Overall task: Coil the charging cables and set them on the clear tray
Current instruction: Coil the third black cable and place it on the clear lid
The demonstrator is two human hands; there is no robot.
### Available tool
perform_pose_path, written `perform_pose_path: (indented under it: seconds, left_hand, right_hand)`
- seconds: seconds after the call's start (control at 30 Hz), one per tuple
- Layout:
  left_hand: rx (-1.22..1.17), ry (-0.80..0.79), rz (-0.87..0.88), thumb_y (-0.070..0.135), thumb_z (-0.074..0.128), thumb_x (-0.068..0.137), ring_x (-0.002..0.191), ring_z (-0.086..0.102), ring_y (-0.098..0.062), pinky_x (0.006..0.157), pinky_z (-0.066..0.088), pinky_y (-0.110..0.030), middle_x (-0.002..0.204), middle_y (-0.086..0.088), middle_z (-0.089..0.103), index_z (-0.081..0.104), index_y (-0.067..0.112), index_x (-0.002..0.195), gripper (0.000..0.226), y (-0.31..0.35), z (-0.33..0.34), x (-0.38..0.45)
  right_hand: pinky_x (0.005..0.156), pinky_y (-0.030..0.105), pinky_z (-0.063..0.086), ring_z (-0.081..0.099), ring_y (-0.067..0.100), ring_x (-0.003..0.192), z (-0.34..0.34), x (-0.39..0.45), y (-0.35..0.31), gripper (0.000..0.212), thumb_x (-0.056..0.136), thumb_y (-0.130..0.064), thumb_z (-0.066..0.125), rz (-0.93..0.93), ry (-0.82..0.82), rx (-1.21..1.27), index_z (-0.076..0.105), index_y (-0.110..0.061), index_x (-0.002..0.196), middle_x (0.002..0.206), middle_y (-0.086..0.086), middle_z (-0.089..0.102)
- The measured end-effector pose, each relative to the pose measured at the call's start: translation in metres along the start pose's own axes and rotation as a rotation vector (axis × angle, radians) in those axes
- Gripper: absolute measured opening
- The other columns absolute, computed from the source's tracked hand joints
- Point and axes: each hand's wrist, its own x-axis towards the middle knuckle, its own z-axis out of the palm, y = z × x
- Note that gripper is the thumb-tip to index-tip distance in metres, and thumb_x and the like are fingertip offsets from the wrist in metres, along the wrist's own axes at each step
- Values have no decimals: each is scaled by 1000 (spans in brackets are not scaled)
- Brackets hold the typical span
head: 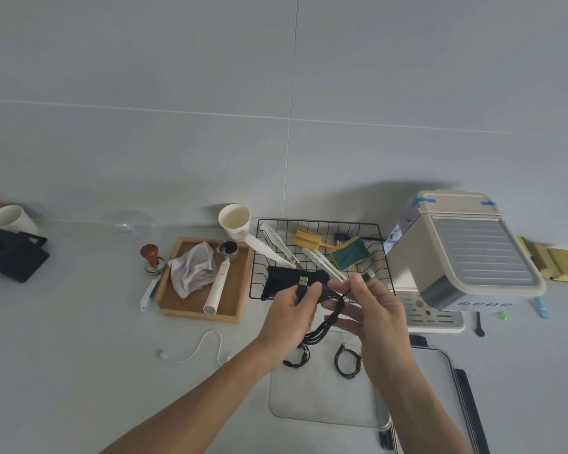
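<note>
Both hands hold a black charging cable (322, 332) above the counter. My left hand (289, 314) grips its loops, with the USB plug sticking up past the thumb. My right hand (371, 309) pinches the other end, and that small plug points up to the right. Folded strands of the cable hang down between my hands toward the clear tray (318, 407). A coiled black cable (347, 362) lies on the tray. A white cable (197, 350) lies loose on the counter, left of the tray.
A wooden tray (235, 290) holds a cloth and a portafilter. Behind my hands a black wire basket (318, 224) holds tongs, sponges and a black pouch. A beige coffee machine (463, 253) stands at the right, a metal tray (440, 358) below it, a paper cup (234, 221) behind.
</note>
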Motion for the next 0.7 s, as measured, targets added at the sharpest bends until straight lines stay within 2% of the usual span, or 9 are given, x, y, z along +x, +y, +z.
perform_pose_path:
  seconds: [0.13, 0.2, 0.27, 0.33, 0.43, 0.5, 0.57, 0.7]
  left_hand:
    - [45, -22, 82, 44, 53, 101, 50, 43, -6, 55, 39, -17, 52, 9, 44, 52, 17, 67, 44, 3, 1, -3]
    - [66, -51, 73, 43, 57, 100, 52, 53, -2, 63, 43, -17, 51, 14, 53, 56, 21, 69, 38, 6, 2, -3]
    - [135, -116, 39, 38, 60, 100, 58, 57, 3, 73, 43, -23, 53, 19, 58, 59, 26, 75, 28, 10, -2, 0]
    - [199, -222, 5, 31, 58, 100, 60, 50, -4, 72, 40, -30, 60, 13, 52, 56, 22, 81, 21, 12, -10, 5]
    - [301, -313, -34, 26, 57, 96, 67, 46, -10, 69, 40, -30, 73, 4, 51, 54, 19, 97, 8, 15, -25, 8]
    - [367, -361, -15, 32, 60, 94, 72, 52, -11, 72, 44, -33, 81, 2, 56, 54, 19, 107, 19, 16, -31, 9]
    - [374, -410, 29, 38, 63, 95, 74, 56, -12, 76, 49, -36, 86, -1, 60, 56, 19, 109, 25, 17, -33, 9]
    - [487, -391, 131, 51, 61, 95, 88, 63, -18, 87, 53, -43, 97, 2, 66, 56, 26, 110, 30, 14, -32, 7]
  right_hand:
    - [65, 40, 62, 68, 30, 68, 2, 0, 9, 30, 105, -27, 55, 100, 31, 20, 70, -2, 111, 101, 15, 78]
    - [61, 35, 61, 62, 24, 62, 5, 1, 12, 30, 106, -27, 54, 122, 9, -48, 74, -5, 108, 93, 14, 78]
    - [58, 31, 60, 60, 20, 59, 7, 1, 12, 31, 105, -27, 55, 144, -10, -112, 75, -4, 100, 78, 10, 74]
    - [57, 30, 59, 60, 20, 58, 6, 1, 13, 30, 105, -26, 56, 154, -28, -144, 75, -5, 98, 71, 9, 68]
    - [59, 28, 59, 63, 22, 64, 5, 2, 15, 29, 104, -24, 57, 157, -86, -179, 76, -3, 97, 73, 12, 69]
    - [63, 29, 59, 67, 21, 67, 3, 3, 17, 27, 104, -25, 58, 138, -69, -218, 73, -3, 99, 76, 13, 75]
    - [69, 35, 61, 69, 20, 66, -1, 5, 20, 25, 103, -26, 59, 127, -28, -225, 68, -2, 101, 78, 14, 76]
    - [57, 32, 56, 58, 21, 55, 0, 4, 21, 28, 104, -22, 57, 172, -14, -86, 70, 3, 100, 75, 18, 68]
